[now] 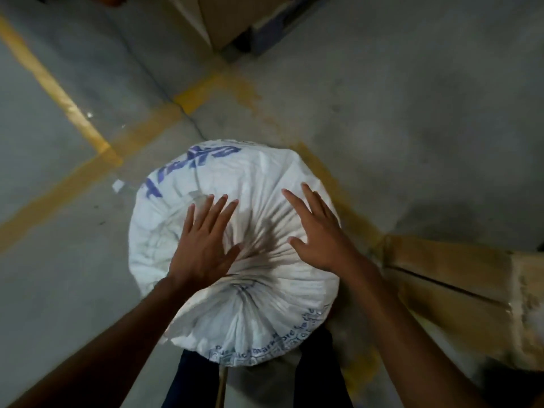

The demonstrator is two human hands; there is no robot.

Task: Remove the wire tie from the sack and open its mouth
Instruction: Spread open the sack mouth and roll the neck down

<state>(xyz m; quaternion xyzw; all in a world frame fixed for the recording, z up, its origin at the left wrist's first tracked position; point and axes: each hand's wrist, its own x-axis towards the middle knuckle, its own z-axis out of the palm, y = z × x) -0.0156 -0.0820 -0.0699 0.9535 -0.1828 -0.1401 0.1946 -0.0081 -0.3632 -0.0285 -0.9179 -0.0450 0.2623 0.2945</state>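
Sack (253, 178) print blurred, maybe illegible.

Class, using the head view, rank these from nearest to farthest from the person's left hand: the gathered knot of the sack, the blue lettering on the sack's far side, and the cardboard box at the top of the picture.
From the left hand:
1. Gathered knot of the sack, just beside the wrist.
2. Blue lettering, beyond the fingertips.
3. Cardboard box, far back on the floor.
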